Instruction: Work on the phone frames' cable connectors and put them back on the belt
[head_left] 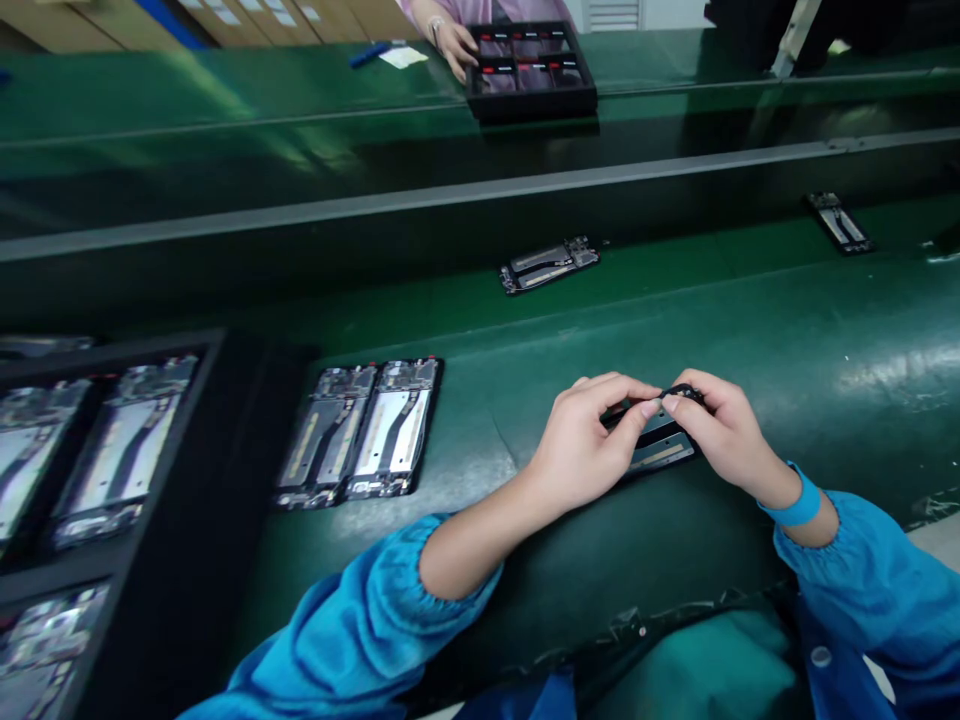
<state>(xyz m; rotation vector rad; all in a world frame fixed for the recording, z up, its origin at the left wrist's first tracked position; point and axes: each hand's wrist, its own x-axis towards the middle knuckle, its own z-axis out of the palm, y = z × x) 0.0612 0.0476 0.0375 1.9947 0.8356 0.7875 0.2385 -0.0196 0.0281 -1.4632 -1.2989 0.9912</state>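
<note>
My left hand and my right hand meet over a phone frame that lies on the green mat. Both hands have their fingers curled. Together the fingertips pinch a small black part at the frame's upper end. The left hand's fingers also rest on the frame's left edge. Both arms wear blue sleeves, and a blue band circles the right wrist.
Two phone frames lie side by side left of my hands. A black tray with more frames stands at far left. Single frames lie on the belt, one in the middle and one at the right. Across it, another person's hand touches a black tray.
</note>
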